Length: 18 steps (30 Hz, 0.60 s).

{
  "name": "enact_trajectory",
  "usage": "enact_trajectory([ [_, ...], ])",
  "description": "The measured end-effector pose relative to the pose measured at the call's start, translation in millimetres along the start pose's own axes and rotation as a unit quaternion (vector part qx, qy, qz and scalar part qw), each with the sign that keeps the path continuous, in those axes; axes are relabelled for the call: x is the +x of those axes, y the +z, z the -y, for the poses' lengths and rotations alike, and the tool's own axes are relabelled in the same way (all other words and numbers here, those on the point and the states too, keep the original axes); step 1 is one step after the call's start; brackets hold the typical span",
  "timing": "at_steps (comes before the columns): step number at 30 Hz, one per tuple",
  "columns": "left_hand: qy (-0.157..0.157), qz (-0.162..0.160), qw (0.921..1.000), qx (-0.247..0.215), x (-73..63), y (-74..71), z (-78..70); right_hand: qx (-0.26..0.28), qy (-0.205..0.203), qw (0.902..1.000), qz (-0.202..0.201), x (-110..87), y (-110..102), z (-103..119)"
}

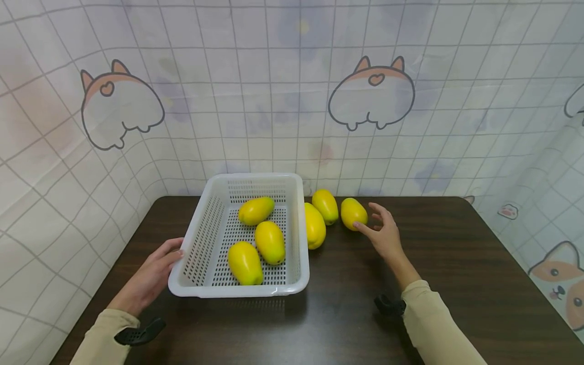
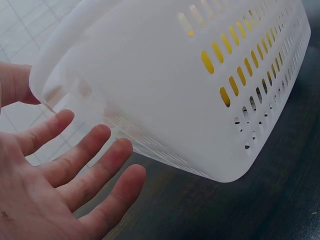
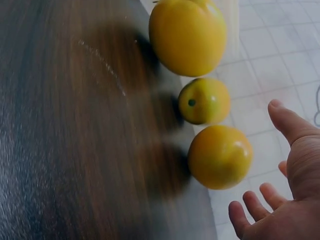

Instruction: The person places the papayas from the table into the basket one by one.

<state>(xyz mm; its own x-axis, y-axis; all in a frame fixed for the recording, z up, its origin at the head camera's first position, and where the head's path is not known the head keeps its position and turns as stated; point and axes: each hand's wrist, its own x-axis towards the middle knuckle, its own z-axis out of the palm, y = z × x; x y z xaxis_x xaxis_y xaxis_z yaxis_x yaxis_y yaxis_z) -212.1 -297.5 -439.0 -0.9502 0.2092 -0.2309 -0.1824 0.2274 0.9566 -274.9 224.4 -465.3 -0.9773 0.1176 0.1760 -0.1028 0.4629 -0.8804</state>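
Observation:
My left hand (image 1: pixel 152 274) holds the left rim of a white slotted plastic basket (image 1: pixel 298 218); in the left wrist view the thumb goes over the rim and the other fingers (image 2: pixel 117 185) stretch along the outer wall. Inside the basket lie three yellow mangoes, one mango (image 1: pixel 255 211) at the back and two nearer the front. At the back of the table, my right hand (image 1: pixel 387 238) reaches beside the rightmost loose mango (image 1: pixel 353 213), fingers apart and slightly bent. In the right wrist view a gap shows between the thumb and that mango (image 3: pixel 220 157).
Two more mangoes stand between the basket and the right hand: one mango (image 1: pixel 316 226) against the basket's right side, another mango (image 1: pixel 325 207) behind it. The dark wooden table (image 1: pixel 337 314) ends at a wall cloth (image 1: pixel 283 101) with a grid and cartoon dogs.

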Motion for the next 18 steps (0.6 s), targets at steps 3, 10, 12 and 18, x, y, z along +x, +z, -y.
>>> enact_trajectory([
  [3, 0.001, 0.001, 1.0, 0.0, -0.8, -0.6, -0.3, -0.004, 0.003, 1.0, 0.005, 0.9, -0.3, -1.9],
  [10, -0.003, -0.003, 1.0, 0.002, -1.7, 0.7, 0.4, -0.011, 0.004, 0.9999, 0.011, 1.8, -0.7, -2.6],
  [12, 0.0, -0.001, 1.0, 0.002, -1.4, 0.4, 0.6, -0.012, 0.004, 0.9999, 0.011, 2.4, -0.5, -2.6],
  [18, -0.001, -0.001, 1.0, 0.003, -1.5, 0.5, 0.4, -0.013, 0.007, 0.9998, 0.009, 5.9, 0.5, -2.9],
])
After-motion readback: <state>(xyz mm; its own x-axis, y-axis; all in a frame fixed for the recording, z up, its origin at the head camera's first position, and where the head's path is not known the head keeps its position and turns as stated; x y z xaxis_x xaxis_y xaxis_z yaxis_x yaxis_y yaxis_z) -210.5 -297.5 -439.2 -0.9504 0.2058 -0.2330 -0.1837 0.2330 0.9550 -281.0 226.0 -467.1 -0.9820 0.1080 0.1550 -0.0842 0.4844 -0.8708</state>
